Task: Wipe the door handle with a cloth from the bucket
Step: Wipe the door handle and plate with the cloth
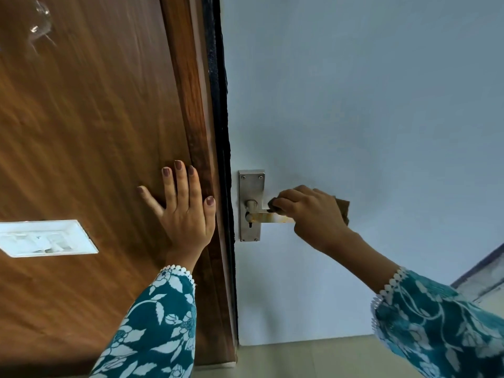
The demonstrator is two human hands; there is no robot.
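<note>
A metal lever door handle (268,217) with rusty stains sticks out from a steel backplate (251,186) on the pale blue door (354,105). My right hand (313,214) is closed over the outer end of the lever, gripping a brown cloth (344,207) whose corner shows behind my knuckles. My left hand (185,211) lies flat with fingers spread on the brown wooden panel (81,132), beside the door's edge. No bucket is in view.
A dark gap (221,132) runs between the wooden panel and the blue door. A white switch plate (46,238) is set in the panel at the left. Beige floor (300,358) shows below the door.
</note>
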